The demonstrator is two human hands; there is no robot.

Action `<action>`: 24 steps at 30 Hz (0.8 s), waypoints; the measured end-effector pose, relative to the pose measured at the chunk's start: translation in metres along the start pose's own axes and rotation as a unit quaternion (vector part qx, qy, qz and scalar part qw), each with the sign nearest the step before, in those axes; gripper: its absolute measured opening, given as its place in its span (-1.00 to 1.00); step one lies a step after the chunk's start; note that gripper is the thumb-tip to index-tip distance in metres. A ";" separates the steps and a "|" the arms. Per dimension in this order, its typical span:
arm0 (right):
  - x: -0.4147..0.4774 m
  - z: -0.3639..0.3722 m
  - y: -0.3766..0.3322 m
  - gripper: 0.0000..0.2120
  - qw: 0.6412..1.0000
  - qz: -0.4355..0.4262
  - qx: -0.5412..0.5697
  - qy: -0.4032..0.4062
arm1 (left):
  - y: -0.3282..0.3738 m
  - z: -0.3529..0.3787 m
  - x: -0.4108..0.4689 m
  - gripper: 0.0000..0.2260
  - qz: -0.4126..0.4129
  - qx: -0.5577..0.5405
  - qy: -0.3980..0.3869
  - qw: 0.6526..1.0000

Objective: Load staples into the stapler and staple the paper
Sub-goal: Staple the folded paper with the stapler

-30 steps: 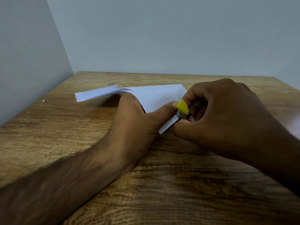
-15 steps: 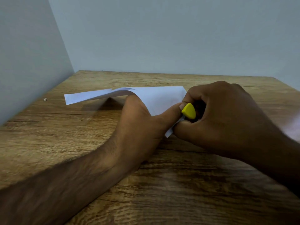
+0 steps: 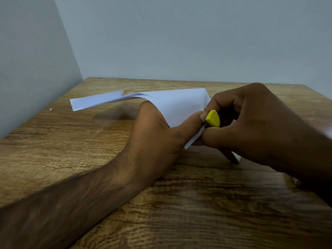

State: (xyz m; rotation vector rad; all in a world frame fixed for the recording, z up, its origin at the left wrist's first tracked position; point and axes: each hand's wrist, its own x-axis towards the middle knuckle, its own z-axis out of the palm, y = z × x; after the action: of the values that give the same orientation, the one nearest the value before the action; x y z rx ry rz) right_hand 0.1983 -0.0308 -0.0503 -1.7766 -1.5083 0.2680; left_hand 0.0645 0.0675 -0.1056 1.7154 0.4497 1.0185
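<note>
White sheets of paper point(image 3: 176, 103) are lifted off the wooden table point(image 3: 89, 150), their far left ends hanging loose and slightly fanned. My left hand point(image 3: 158, 133) pinches the near edge of the sheets, thumb on top. My right hand point(image 3: 255, 123) is wrapped around a small stapler with a yellow tip point(image 3: 212, 118), clamped on the paper's near right corner beside my left thumb. Most of the stapler body is hidden inside my fist.
Grey walls close the table on the left and at the back. A tiny pale speck point(image 3: 51, 109) lies near the left wall. A small dark-and-white object point(image 3: 235, 159) peeks out under my right hand; I cannot tell what it is.
The loose left end of the paper has swung down and then up again. My hands and the stapler have stayed clamped on the corner, shifting slightly right.
</note>
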 end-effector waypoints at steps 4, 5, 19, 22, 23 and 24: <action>0.001 -0.002 0.002 -0.85 1.000 -0.018 0.019 -0.001 | 0.000 0.000 -0.001 -0.70 -0.001 -0.008 -0.002 1.000; 0.002 -0.003 0.002 -0.83 1.000 -0.014 0.027 -0.003 | 0.000 0.000 -0.001 -0.72 -0.009 -0.025 -0.001 1.000; 0.005 -0.008 0.002 -0.84 0.989 0.060 0.095 -0.092 | -0.005 -0.006 0.005 -0.69 -0.128 -0.143 0.006 0.981; 0.005 -0.008 0.003 -0.76 0.989 0.077 0.094 -0.088 | -0.007 -0.007 0.006 -0.72 -0.137 -0.157 0.001 0.978; 0.005 -0.008 0.003 -0.73 0.989 0.083 0.085 -0.082 | -0.007 -0.007 0.007 -0.74 -0.139 -0.158 0.001 0.978; 0.005 -0.009 0.003 -0.71 0.990 0.089 0.075 -0.080 | -0.006 -0.007 0.007 -0.77 -0.141 -0.159 0.001 0.977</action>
State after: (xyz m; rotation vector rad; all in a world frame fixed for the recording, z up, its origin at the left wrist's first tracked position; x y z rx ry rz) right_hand 0.2075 -0.0301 -0.0450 -1.8047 -1.3985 0.6109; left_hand 0.0641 0.0792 -0.1078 1.3225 0.4871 0.8361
